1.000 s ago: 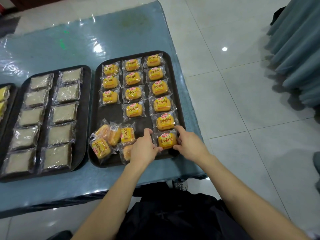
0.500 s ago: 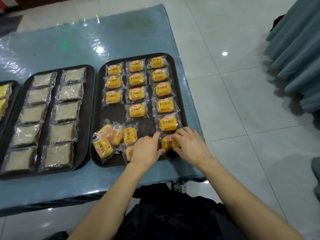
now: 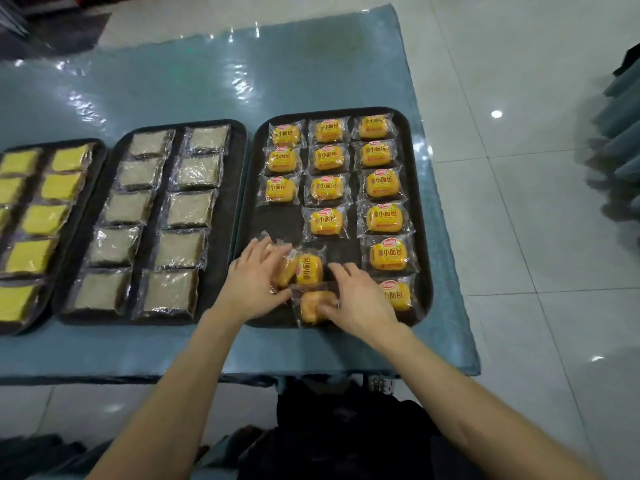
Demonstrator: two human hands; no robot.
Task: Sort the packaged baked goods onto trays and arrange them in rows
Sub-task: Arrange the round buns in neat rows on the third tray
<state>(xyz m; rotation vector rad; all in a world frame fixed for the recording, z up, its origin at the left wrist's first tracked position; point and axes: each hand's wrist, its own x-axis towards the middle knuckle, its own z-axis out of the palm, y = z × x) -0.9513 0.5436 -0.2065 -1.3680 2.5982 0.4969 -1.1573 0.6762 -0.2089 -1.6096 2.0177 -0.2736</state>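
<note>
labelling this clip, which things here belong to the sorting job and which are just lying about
In the job: left hand, right hand, loose bun packets, bun tray, pale cake tray, yellow cake tray.
Lying about: blue table cover, grey curtain, dark floor mat.

right tray (image 3: 277,223) on table (image 3: 173,81) | middle tray (image 3: 228,188) left of it | loose packs (image 3: 310,270) in right tray's near-left
</note>
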